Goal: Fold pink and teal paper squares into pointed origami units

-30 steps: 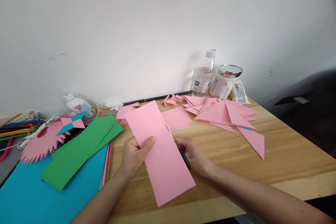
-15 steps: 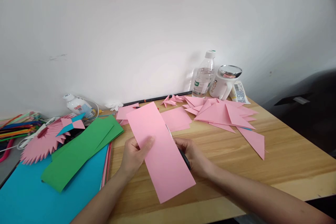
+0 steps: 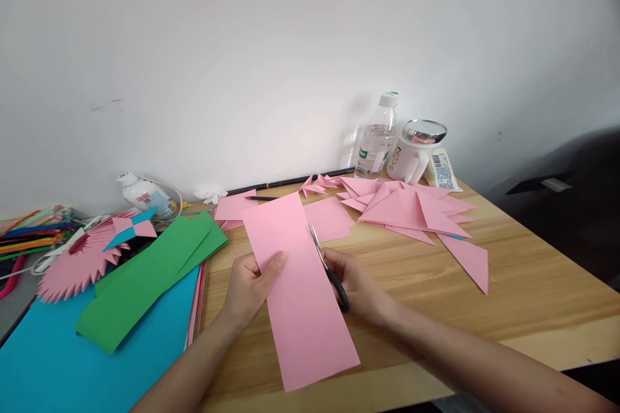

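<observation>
A long pink paper strip (image 3: 303, 310) is pinched along its left side by my left hand (image 3: 254, 281), thumb on top and the other fingers partly hidden beneath. My right hand (image 3: 358, 287) is wrapped round a pair of scissors (image 3: 336, 287) with black handles. Their metal blades point away from me along the strip's right edge, and whether they touch the paper I cannot tell. Behind the strip lie flat pink paper pieces (image 3: 329, 216) and a dark pencil (image 3: 261, 198) with a red end.
Folded pink triangles (image 3: 402, 210) are heaped at the back right, before a water bottle (image 3: 375, 148) and a white mug (image 3: 411, 155). Green strips (image 3: 145, 290) lie on blue paper (image 3: 111, 361) at left, near a pleated pink paper piece (image 3: 82, 264) and a white bottle (image 3: 148, 197).
The strip has turned slightly more upright, its lower end shifting left and toward me. More of the scissors now shows beside its right edge, and the pencil is more exposed.
</observation>
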The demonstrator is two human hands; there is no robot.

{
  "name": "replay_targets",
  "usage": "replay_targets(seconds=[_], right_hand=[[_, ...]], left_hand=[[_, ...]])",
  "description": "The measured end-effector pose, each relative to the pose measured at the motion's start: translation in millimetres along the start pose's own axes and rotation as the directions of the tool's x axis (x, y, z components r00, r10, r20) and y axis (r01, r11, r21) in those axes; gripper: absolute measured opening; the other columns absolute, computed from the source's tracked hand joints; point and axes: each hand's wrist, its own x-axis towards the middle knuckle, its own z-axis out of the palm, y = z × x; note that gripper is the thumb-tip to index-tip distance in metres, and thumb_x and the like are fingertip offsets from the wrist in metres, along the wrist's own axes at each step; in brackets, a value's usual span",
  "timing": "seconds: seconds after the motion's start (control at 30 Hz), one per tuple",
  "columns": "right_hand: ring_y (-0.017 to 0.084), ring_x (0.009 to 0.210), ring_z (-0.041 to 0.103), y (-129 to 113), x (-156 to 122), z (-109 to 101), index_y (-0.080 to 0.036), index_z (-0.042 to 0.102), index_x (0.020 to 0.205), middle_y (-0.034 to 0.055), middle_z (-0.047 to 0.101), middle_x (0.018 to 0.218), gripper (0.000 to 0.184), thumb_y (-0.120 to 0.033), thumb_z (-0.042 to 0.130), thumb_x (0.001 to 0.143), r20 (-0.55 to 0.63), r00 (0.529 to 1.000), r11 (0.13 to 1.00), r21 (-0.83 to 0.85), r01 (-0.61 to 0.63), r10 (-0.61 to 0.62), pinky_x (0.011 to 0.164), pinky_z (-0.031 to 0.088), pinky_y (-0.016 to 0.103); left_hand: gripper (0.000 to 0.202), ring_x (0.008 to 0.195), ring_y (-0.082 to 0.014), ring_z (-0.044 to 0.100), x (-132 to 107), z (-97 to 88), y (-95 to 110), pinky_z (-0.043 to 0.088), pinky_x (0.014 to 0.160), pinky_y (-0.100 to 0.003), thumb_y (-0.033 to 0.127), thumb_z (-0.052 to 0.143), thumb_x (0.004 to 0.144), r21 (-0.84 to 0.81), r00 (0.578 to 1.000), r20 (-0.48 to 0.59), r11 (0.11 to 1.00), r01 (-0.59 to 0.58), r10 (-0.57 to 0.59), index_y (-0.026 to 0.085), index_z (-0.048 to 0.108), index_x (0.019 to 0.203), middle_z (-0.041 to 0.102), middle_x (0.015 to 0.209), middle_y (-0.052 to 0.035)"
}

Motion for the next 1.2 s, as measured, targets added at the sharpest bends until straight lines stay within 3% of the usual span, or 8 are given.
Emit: replay_targets(seconds=[0.4, 1.2], right_hand=[[0.011, 0.064, 0.052, 2.4, -0.6, 0.3, -0.016, 0.052, 0.074, -0.0009, 0.059, 0.072, 0.026, -0.027, 0.074, 0.066, 0.039, 0.998, 0.999, 0.004, -0.041, 0.041, 0.056, 0.042, 0.022], [0.009, 0.057, 0.041, 3.2, -1.0, 1.3, -0.016, 0.053, 0.069, -0.0035, 0.051, 0.063, 0.031, -0.033, 0.077, 0.061, 0.007, 0.997, 0.997, 0.022, -0.072, 0.072, 0.053, 0.036, 0.022]], left_hand=[[0.050, 0.046, -0.0096, 0.042, 0.2, 0.1, -1.4, 0.031, 0.039, -0.020, 0.057, 0.062, 0.072, 0.002, 0.999, -0.041, 1.000, -0.010, 0.010, 0.013, 0.053, 0.052, 0.049, 0.051, -0.0008], [0.049, 0.047, -0.0100, 0.043, -0.6, 1.3, -2.1, 0.032, 0.040, -0.020, 0.056, 0.063, 0.072, 0.009, 1.000, -0.021, 1.000, -0.013, 0.013, 0.013, 0.053, 0.051, 0.049, 0.050, -0.0010]])
